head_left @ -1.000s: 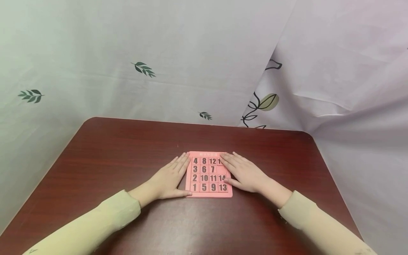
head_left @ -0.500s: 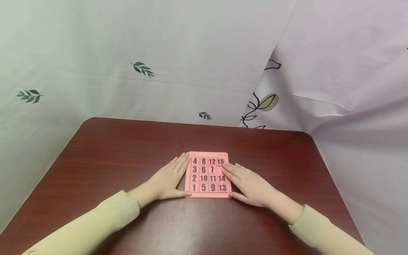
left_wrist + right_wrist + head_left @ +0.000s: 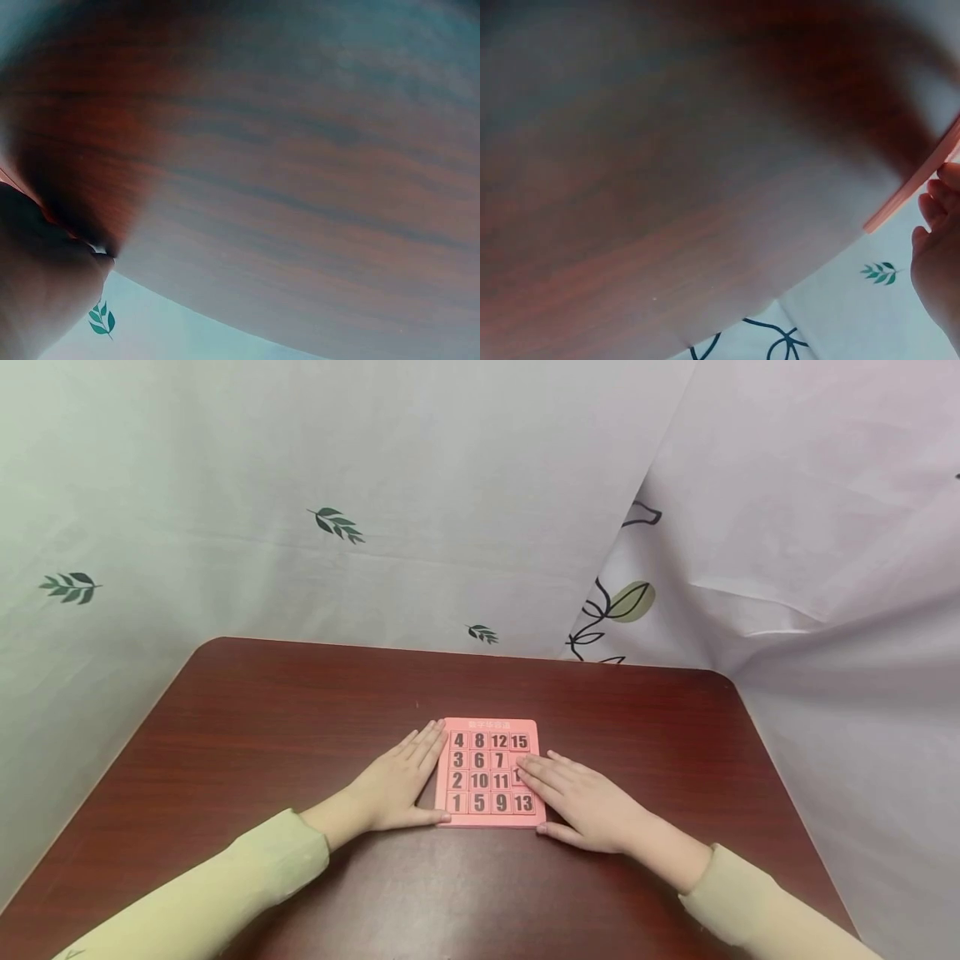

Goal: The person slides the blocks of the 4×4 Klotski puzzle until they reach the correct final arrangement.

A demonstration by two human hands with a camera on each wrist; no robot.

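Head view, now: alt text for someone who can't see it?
A pink sliding number puzzle lies on a reddish table; the left hand touches the puzzle's left edge, while fingers of the right hand partly cover a tile. Patterned fabric hangs behind.

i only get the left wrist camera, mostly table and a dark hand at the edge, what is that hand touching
Observer: The left hand touches the left edge of a pink number puzzle.
Operator: and the right one, i get nothing of it
Observer: The right hand partly covers the tile just above the 13 tile.
Operator: which number sits in the far right corner of the grid
Observer: The 15 tile, with its number fully in view on the head camera.
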